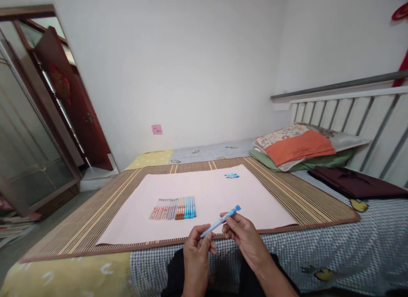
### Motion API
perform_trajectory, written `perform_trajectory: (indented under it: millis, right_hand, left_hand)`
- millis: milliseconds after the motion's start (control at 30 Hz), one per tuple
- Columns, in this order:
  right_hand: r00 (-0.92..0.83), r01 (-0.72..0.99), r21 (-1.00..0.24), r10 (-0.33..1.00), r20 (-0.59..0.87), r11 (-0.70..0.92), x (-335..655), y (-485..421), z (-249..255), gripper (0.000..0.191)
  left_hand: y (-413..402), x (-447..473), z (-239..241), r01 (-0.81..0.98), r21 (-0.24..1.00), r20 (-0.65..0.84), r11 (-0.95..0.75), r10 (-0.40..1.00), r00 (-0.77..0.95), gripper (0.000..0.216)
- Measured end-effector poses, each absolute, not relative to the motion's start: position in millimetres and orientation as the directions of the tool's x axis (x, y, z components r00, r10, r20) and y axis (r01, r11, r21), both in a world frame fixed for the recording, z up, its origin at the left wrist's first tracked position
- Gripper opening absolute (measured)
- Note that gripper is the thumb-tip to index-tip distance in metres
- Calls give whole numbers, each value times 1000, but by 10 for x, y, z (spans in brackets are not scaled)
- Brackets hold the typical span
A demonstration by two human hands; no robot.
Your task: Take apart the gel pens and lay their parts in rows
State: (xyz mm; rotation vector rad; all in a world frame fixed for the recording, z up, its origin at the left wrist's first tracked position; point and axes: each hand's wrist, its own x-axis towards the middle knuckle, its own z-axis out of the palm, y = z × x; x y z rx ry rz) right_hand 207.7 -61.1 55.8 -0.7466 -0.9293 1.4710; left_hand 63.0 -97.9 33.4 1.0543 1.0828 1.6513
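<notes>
Both my hands hold one light blue pen (219, 221) slanting up to the right above the near edge of a pink paper sheet (204, 190). My left hand (196, 250) pinches the pen's lower end. My right hand (244, 234) grips it near the middle, fingers closed round it. On the sheet to the left lies a neat row of several pens (174, 208), pinkish, orange and blue. A few small blue caps (231, 175) lie at the sheet's far side.
The sheet lies on a striped bamboo mat (306, 199) over a checked bed cover (334, 250). Folded pillows and blankets (299, 148) are stacked at the far right by a slatted headboard (357, 114). A glass door and dark wooden door (66, 92) stand at left.
</notes>
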Motion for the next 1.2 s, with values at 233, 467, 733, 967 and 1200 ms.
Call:
perform_trajectory:
  millis: [233, 467, 733, 967, 1200]
  right_hand:
    - [-12, -476, -879, 999, 33, 24, 1968, -259, 440, 48]
    - [-48, -541, -841, 999, 18, -11, 2065, 381, 410, 44]
    - [-8, -552, -833, 999, 47, 35, 2011, 1006, 476, 40]
    - [89, -425, -894, 990, 113, 141, 1982, 1443, 323, 48]
    - [30, -361, -927, 995, 93, 98, 2046, 1637, 95, 48]
  left_hand:
    - [-671, 651, 311, -213, 949, 163, -234, 938, -305, 43]
    - [4, 778, 323, -203, 950, 178, -238, 945, -275, 38]
    - [630, 876, 306, -192, 946, 204, -262, 939, -276, 27]
    - [1034, 888, 196, -312, 936, 96, -165, 969, -227, 44]
    - [1278, 806, 71, -530, 847, -50, -34, 988, -144, 61]
